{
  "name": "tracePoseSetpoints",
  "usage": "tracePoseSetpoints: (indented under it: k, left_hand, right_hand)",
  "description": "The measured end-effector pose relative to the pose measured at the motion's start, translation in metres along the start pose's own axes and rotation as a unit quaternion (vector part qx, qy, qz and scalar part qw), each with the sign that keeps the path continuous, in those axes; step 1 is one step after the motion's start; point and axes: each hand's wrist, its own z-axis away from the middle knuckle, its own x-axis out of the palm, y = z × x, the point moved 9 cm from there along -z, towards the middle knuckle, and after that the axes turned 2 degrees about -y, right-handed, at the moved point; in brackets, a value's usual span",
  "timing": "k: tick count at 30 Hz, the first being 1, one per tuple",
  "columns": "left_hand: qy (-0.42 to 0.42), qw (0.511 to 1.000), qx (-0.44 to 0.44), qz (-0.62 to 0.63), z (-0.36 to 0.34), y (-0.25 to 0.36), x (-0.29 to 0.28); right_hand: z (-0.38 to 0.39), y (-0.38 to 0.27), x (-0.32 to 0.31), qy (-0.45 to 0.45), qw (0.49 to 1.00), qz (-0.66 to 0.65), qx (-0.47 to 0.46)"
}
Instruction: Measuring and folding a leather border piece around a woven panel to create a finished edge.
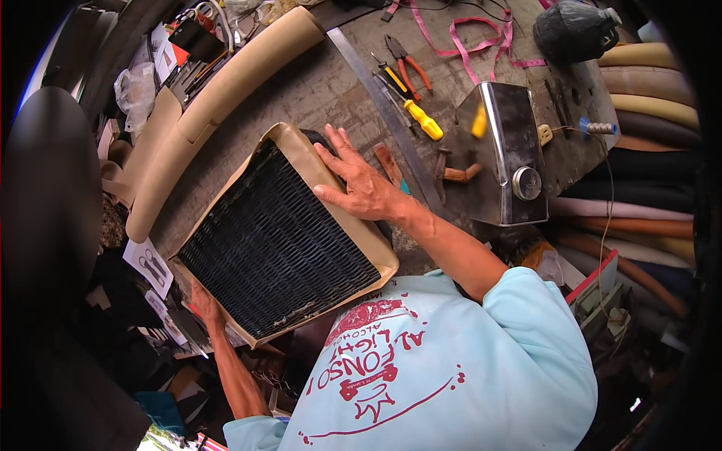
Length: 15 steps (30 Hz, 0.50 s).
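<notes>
A black woven basket-like piece with tan covered edges tilts toward me on the worktable, its ribbed face showing. My right hand lies over the tan upper right edge, fingers spread and stretched out. My left hand grips the lower left corner, its fingertips partly hidden. Beside my right hand are a long metal ruler, a hammer and a wooden-handled tool.
The worktable holds tan rolls, red-handled pliers, yellow screwdrivers, pink tape, a steel container and a dark jug. Material rolls are stacked right; papers lie left.
</notes>
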Motion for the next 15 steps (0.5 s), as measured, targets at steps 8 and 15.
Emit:
tracePoseSetpoints:
  k: [8, 15]
  left_hand:
    - [0.006, 0.997, -0.033, 0.076, 0.010, 0.013, 0.008]
    - [-0.006, 0.983, -0.087, 0.162, 0.008, -0.014, 0.008]
  right_hand:
    - [-0.005, 0.002, 0.000, -0.036, 0.997, -0.070, 0.006]
    - [-0.113, 0.046, -0.035, 0.212, 0.888, -0.408, 0.005]
